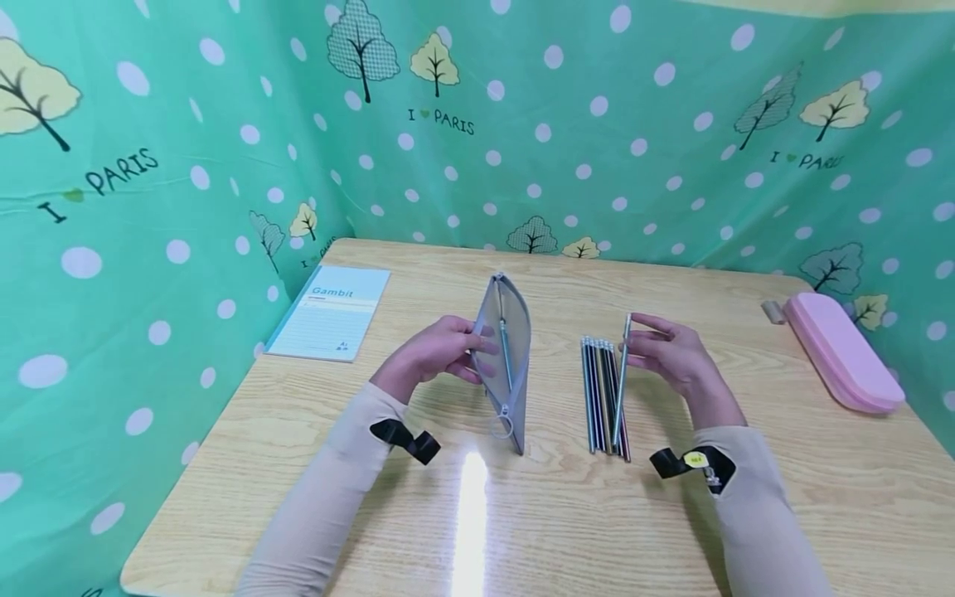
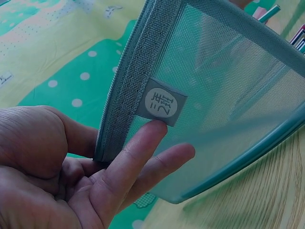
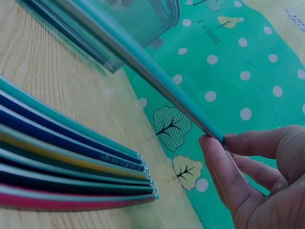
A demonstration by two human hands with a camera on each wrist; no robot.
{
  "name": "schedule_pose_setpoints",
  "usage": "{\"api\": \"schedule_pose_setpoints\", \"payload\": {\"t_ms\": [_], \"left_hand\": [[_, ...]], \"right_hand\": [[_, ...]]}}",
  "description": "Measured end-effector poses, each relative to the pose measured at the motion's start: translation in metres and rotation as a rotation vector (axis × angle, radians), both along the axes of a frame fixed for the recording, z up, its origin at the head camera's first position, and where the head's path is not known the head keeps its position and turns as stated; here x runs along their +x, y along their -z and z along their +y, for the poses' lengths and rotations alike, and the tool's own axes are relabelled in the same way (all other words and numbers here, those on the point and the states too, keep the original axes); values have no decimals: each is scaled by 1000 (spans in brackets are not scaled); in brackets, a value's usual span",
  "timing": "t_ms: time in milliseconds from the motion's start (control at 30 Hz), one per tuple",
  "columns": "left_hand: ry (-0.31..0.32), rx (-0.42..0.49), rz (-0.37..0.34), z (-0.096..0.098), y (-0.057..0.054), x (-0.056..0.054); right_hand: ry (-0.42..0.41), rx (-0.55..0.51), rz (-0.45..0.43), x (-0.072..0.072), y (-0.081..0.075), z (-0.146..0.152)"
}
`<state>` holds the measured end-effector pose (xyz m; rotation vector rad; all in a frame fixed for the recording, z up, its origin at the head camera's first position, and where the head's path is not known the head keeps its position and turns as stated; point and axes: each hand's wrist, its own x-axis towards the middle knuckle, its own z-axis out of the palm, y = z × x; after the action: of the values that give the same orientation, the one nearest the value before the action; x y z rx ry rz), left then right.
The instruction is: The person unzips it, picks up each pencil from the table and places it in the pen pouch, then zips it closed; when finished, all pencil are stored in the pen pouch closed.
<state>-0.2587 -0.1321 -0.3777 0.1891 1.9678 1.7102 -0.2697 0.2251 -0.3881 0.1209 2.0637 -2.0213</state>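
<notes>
My left hand holds a grey mesh zipper pouch by its side, thumb on one face and fingers against the other. The pouch stands on edge with its zipper mouth spread, and one light-blue pencil shows inside. In the left wrist view a small label sits by the fingertips. My right hand pinches a teal pencil near its upper end between thumb and fingertips. That pencil slants over a row of several pencils in different colours, lying side by side on the table.
A light-blue notebook lies at the table's left. Over at the right are a pink pencil case and a small grey eraser-like block. Green patterned cloth hangs behind the wooden table.
</notes>
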Motion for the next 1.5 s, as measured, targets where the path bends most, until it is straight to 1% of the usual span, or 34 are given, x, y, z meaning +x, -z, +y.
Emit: {"api": "schedule_pose_setpoints", "payload": {"t_ms": [233,567,667,800,1167,1500], "left_hand": [[8,7,-3,0,1,1],[9,1,-10,1,-2,1],[5,5,-13,1,-2,0],[3,9,-15,1,-2,0],[5,7,-5,-1,-4,1],[-5,12,-18,-1,-5,0]], "right_hand": [[8,-37,19,3,-3,-9],[1,-1,33,5,-8,-24],[-2,24,33,7,-11,-27],[-23,38,45,8,-14,-30],[-65,11,80,13,-27,-44],[-75,18,97,17,-31,-48]]}}
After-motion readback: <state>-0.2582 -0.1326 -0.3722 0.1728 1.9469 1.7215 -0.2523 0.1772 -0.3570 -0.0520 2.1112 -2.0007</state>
